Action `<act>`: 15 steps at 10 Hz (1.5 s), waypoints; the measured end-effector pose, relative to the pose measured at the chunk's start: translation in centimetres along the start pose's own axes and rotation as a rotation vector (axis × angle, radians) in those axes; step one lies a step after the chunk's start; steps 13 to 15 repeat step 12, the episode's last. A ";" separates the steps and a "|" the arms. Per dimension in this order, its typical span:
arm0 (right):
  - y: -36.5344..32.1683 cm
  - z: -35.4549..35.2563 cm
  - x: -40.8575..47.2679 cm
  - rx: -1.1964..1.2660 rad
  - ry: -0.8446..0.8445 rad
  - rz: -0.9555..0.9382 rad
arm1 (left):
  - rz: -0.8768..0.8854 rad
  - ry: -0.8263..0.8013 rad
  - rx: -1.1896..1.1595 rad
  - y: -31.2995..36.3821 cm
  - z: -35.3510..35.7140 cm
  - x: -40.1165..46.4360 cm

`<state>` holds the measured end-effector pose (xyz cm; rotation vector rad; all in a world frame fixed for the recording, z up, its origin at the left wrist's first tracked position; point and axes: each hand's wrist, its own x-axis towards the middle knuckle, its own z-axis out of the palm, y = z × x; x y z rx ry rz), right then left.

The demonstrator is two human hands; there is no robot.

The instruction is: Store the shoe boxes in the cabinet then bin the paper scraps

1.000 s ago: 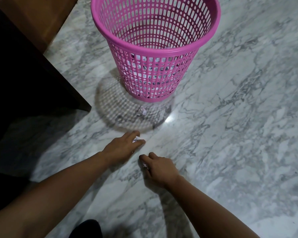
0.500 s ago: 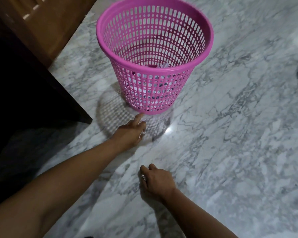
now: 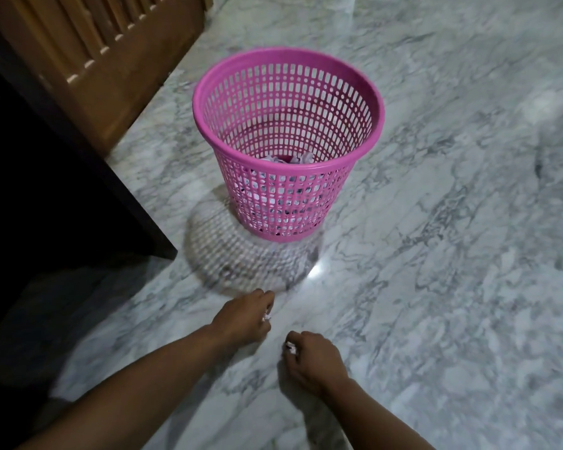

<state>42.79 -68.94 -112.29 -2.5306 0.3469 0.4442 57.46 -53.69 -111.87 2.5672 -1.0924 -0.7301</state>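
A person's left hand (image 3: 241,319) and right hand (image 3: 312,360) reach low over a grey-veined marble floor (image 3: 436,287), each with fingers curled around a small crumpled paper scrap. The left hand's scrap (image 3: 267,316) shows white at its fingertips; the right hand's scrap (image 3: 290,348) peeks out between thumb and forefinger. The two hands sit near each other, the right one slightly closer to the camera. Ahead of both hands, beyond its own latticed shadow, stands an upright pink mesh bin (image 3: 288,177), with more crumpled paper (image 3: 301,157) lying in its bottom. Off to the left of the left hand rises a dark piece of furniture (image 3: 46,190), and beyond it a slatted wooden door (image 3: 104,53)
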 end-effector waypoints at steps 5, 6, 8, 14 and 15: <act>-12.6 -28.4 4.8 0.588 0.848 -0.443 | 0.176 1.029 -0.697 11.2 -26.1 0.1; -14.4 -34.2 8.7 0.508 0.901 -0.358 | 0.093 1.113 -0.634 11.3 -32.0 4.0; -14.0 -38.1 12.4 0.104 0.324 -0.098 | -0.331 0.410 -0.138 10.4 -34.9 10.7; -8.3 -35.0 9.9 0.131 0.728 -0.316 | -0.129 0.609 -0.141 13.5 -30.5 9.5; -8.3 -35.0 9.9 0.131 0.728 -0.316 | -0.129 0.609 -0.141 13.5 -30.5 9.5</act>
